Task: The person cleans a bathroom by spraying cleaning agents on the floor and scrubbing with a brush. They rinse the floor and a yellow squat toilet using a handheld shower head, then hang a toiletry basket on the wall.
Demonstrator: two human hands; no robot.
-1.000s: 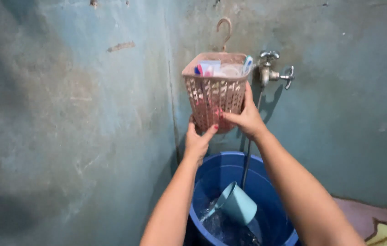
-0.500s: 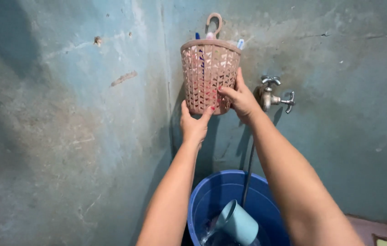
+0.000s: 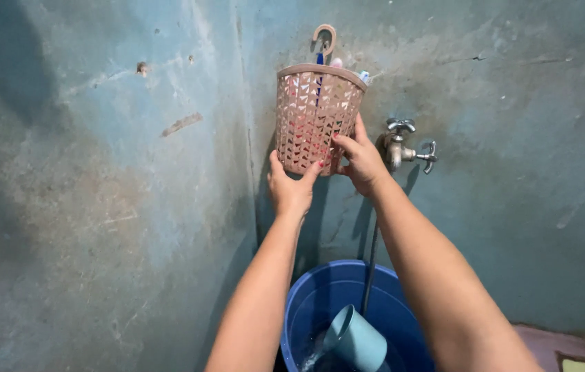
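Both hands cup a pink lattice basket [image 3: 316, 117] w/ toothbrushes high in the wall corner: left hand [image 3: 291, 187] supports its base, right hand [image 3: 361, 162] steadies its side, hook [image 3: 324, 38] uppermost, left of a tap [image 3: 402, 143].

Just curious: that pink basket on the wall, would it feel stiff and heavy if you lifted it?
The basket is probably light: its walls are cut-out lattice and it holds only a few slim items. It looks fairly stiff, keeping its shape between the left hand and right hand. On its hook it would likely swing if nudged.
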